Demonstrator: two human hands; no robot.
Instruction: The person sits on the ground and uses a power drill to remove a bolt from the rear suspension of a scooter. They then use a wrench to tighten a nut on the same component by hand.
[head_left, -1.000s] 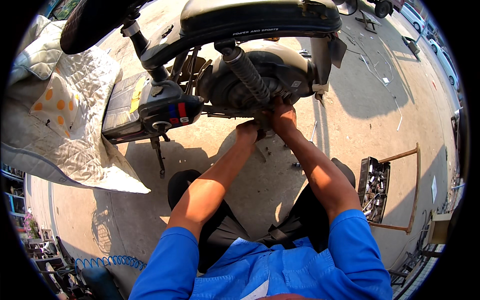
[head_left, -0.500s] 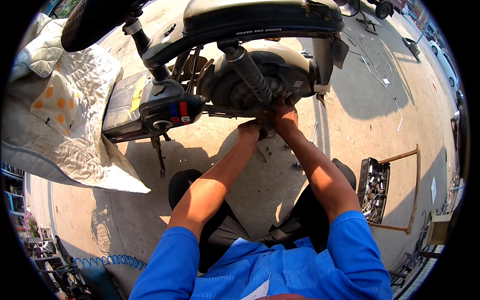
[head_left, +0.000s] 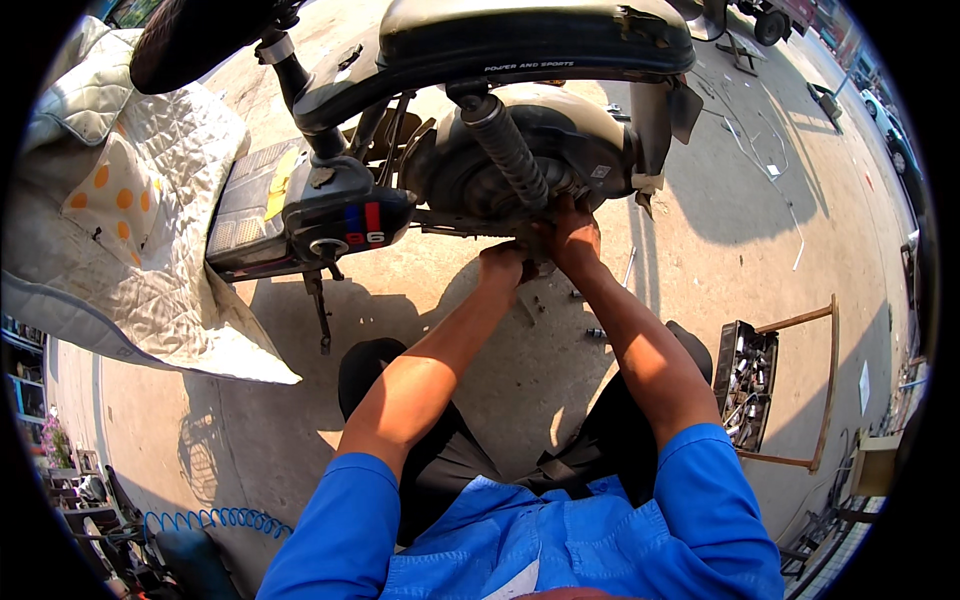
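An electric scooter stands in front of me, its rear wheel [head_left: 460,175] under a pale fender and a dark ribbed shock absorber [head_left: 508,150] slanting down across it. My right hand [head_left: 575,238] reaches up to the wheel's hub area, beside the shock absorber's lower end. Its fingers are bent around a part there, deep in shade. Just left of it and lower, my left hand [head_left: 502,264] is curled closed below the wheel. What either hand grips is hidden by the fingers and shadow.
A quilted cover [head_left: 190,130] drapes the scooter's front at left, by the footboard [head_left: 255,205]. To the right lies a black tool tray [head_left: 748,385] full of sockets, beside a wooden frame [head_left: 833,380]. A long thin tool [head_left: 630,267] and small parts lie on the concrete. A blue coiled hose [head_left: 215,518] is lower left.
The scooter sits slightly farther right in the picture as the view shifts a little. Both hands keep their places under the wheel, with hardly any visible movement.
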